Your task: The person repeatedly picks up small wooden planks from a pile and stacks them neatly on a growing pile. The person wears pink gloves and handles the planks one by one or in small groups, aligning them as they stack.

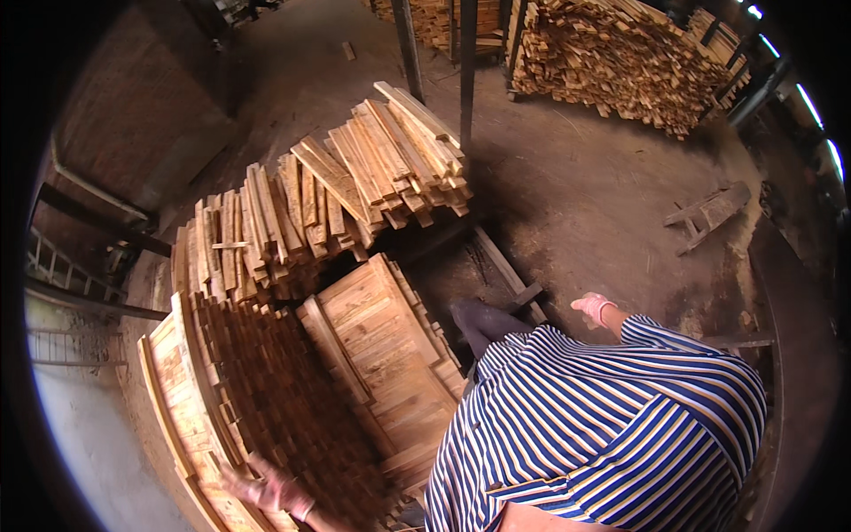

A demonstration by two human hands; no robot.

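My left hand (270, 490), in a pale pinkish glove, is at the lower left with fingers spread and looks slightly blurred. It is over or against a tall stack of boards (191, 390) whose many layers show along its side; whether it touches the wood I cannot tell. Nothing shows in its grasp. Out to the right, away from the wood, hangs my right hand (594, 307) in a similar glove, its fingers loosely stretched and holding nothing visible. Between my body and the stack lies a panel-like pile of light boards (377, 332).
A long heap of loose planks (328, 182) runs beyond the stack. Dark upright posts (467, 75) rise behind it. Large wood piles (612, 62) stand at the back. On the floor are a low wooden stand (709, 215) and a beam frame (510, 270) near my leg.
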